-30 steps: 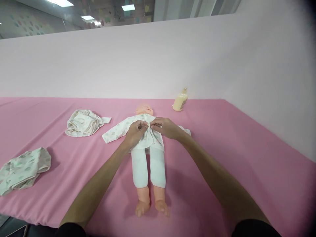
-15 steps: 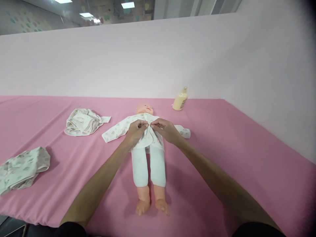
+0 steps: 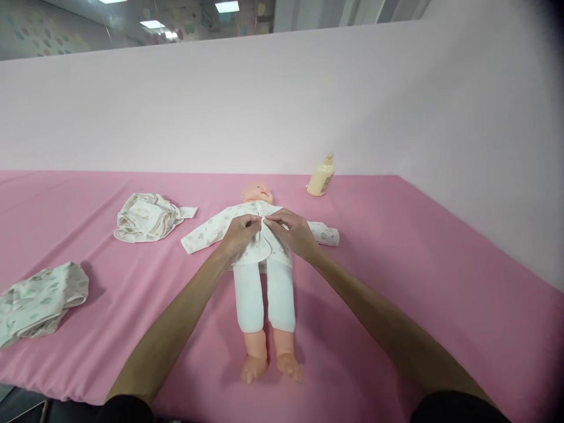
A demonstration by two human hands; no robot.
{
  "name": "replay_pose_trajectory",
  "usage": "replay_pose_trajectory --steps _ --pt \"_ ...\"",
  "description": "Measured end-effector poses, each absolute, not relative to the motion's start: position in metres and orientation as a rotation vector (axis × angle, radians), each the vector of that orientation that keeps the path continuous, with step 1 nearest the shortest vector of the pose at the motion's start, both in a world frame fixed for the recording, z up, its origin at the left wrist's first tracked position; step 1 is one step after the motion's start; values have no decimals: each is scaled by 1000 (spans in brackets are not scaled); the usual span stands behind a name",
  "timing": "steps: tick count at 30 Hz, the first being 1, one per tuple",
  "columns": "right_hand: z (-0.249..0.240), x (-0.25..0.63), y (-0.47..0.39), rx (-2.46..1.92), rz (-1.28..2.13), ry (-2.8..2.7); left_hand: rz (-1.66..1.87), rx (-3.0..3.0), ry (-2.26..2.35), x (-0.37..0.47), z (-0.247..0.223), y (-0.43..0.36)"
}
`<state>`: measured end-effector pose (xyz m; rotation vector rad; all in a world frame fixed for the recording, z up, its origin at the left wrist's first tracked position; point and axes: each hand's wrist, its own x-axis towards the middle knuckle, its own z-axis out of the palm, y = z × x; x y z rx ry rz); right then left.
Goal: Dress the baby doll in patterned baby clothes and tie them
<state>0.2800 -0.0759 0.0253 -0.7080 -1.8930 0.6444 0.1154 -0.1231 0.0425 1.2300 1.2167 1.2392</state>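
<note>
A baby doll (image 3: 257,193) lies on its back, feet toward me, in white trousers (image 3: 249,296) and a white patterned jacket (image 3: 210,231) with its sleeves spread. At the chest my left hand (image 3: 241,235) pinches the front of the jacket from the left. My right hand (image 3: 294,233) pinches the same cloth from the right, its fingertips almost meeting those of the left. The fingers hide the small part of the fabric between them.
A pink sheet (image 3: 365,282) covers the surface. Crumpled patterned cloth (image 3: 147,217) and a folded cloth (image 3: 42,299) lie at the left. A pale yellow pump bottle (image 3: 321,178) stands behind the doll, near the white wall (image 3: 211,111).
Both hands remain at the jacket front. The right fingertips have shifted slightly left over the cloth, and the view has moved a little.
</note>
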Motion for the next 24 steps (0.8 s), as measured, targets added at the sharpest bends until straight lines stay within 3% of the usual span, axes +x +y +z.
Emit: replay_pose_trajectory --steps 7,24 --pt "26 282 -78 -729 700 -1942 1170 1265 1100 106 39 -119" --pt "49 281 -89 -1165 1205 -1696 1230 1973 1609 123 40 -129"
